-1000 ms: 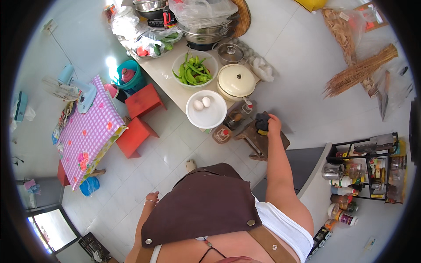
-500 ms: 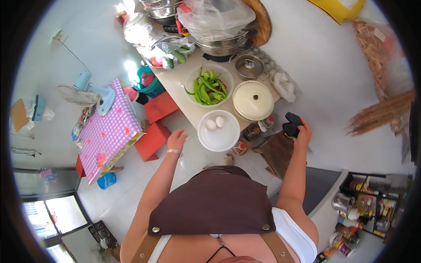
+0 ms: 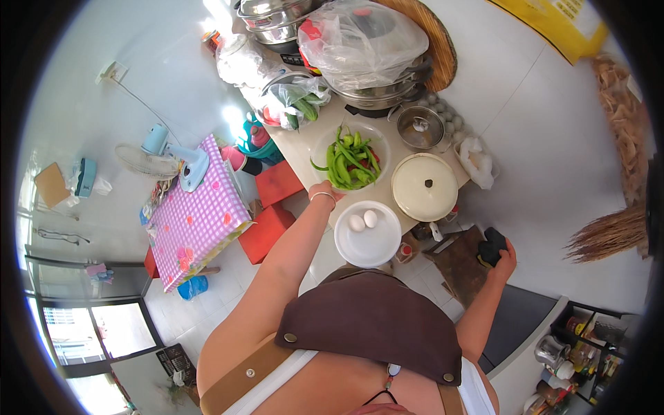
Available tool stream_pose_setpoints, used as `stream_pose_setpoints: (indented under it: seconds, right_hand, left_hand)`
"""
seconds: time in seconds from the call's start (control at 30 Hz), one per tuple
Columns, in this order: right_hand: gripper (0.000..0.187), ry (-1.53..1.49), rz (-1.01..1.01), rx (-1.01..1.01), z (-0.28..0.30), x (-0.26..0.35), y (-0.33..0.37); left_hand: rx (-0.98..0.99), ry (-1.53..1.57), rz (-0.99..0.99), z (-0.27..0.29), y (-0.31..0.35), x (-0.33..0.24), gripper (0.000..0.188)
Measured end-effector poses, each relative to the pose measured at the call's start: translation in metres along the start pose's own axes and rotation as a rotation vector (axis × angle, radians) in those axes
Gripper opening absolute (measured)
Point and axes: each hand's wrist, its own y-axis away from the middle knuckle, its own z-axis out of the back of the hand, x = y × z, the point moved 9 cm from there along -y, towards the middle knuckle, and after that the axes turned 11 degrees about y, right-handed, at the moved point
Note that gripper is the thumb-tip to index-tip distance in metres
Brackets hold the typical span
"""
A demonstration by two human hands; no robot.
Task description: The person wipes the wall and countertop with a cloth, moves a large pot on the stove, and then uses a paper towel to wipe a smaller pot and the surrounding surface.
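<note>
Here, one pepper bowl (image 3: 386, 151), two eggs (image 3: 371, 219).

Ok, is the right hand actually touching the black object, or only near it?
Touching. The head view shows the right hand gripping the black object at its right side, with no gap between them.

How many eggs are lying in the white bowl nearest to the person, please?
2: a left egg and a right egg, both in the far half of the white bowl. None looks hidden.

Brown apron (image 3: 373, 321) — tan straps (image 3: 235, 382), metal snaps (image 3: 290, 338) — over white top (image 3: 477, 391).
</note>
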Motion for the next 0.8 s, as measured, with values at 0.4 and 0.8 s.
stream_pose_setpoints:
  seconds: [0.4, 0.8]
  right_hand:
    - [0.045, 0.045, -0.031, -0.130, 0.001, 0.003, 0.045]
    - [0.045, 0.032, -0.085, -0.105, -0.006, -0.015, 0.052]
  left_hand:
    - [0.182, -0.167, 0.153, -0.020, -0.022, -0.027, 0.040]
    - [0.541, -1.372, -0.208, 0.028, 0.048, 0.011, 0.022]
